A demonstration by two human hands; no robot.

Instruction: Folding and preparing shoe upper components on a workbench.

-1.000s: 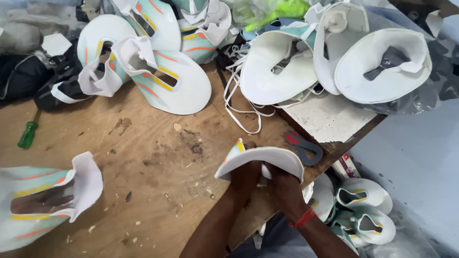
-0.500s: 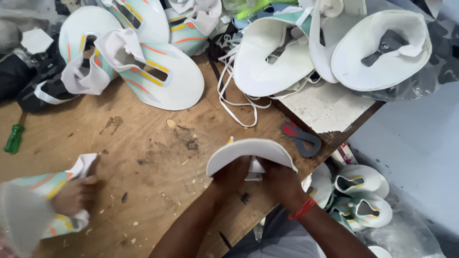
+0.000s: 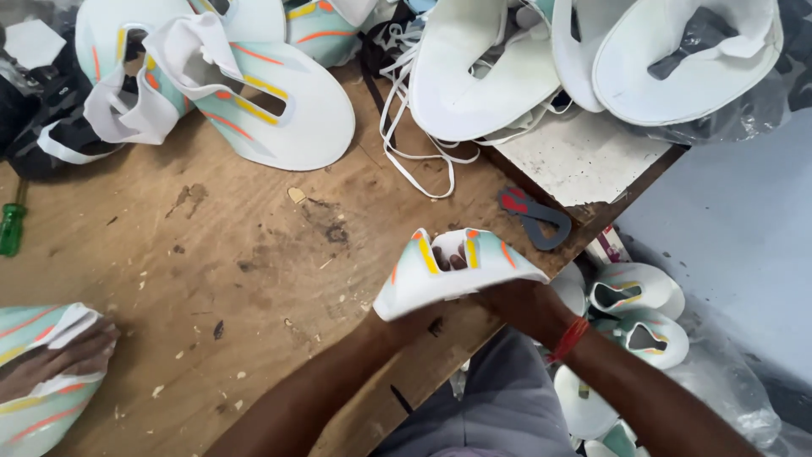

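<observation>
I hold a flat shoe upper (image 3: 420,286), pale green and white with yellow and orange stripes, over the near edge of the wooden table (image 3: 254,271). Its coloured side faces up. My left hand (image 3: 391,326) is under it, mostly hidden, with fingertips showing through the cut-out opening. My right hand (image 3: 524,306), with a red band at the wrist, grips the upper's right end.
Another person's hand (image 3: 51,364) rests in a similar upper at the lower left. Coloured uppers (image 3: 288,110) and white ones (image 3: 474,85) are piled at the back, with white laces (image 3: 423,165). A green screwdriver (image 3: 10,228) lies left. More uppers (image 3: 639,292) sit below the table's right edge.
The upper has turned from its white underside to its striped side facing up. Another person's hand has come in at the lower left onto the upper there.
</observation>
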